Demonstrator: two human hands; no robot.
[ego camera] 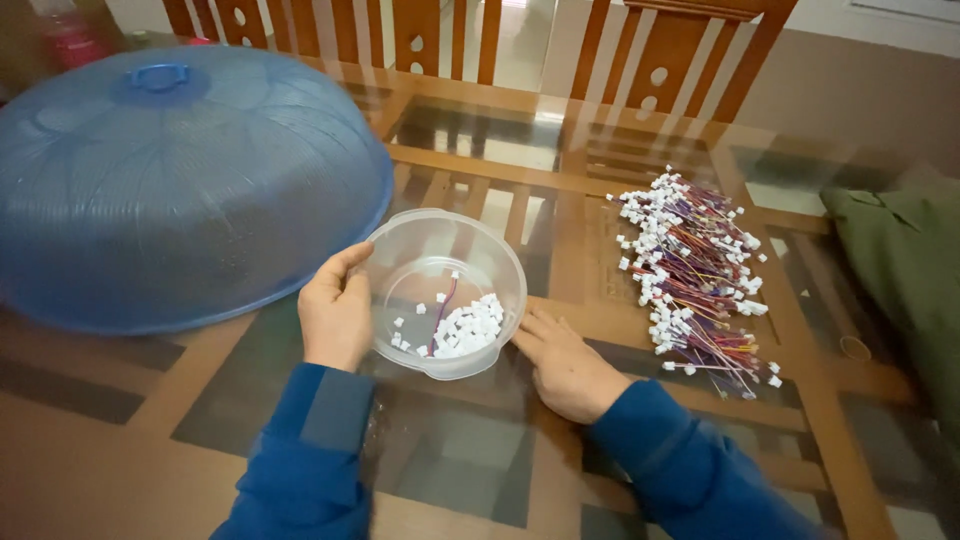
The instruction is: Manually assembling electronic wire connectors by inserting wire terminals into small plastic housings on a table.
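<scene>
Clear plastic bowl in left hand's grasp, right hand flat, released beside it.

One view only, head-mounted, so we have nothing to compare for overlap. We look down and forward from above the near edge of the glass-topped wooden table, pitched steeply. Close range: both blue-sleeved forearms enter from 6 o'clock, the left hand and right hand sit just below centre. The clear round plastic bowl is dead centre. The blue mesh dome cover fills 10 o'clock, the pile of red-wired white connectors lies at 3 o'clock, wooden chair backs at 12.
</scene>
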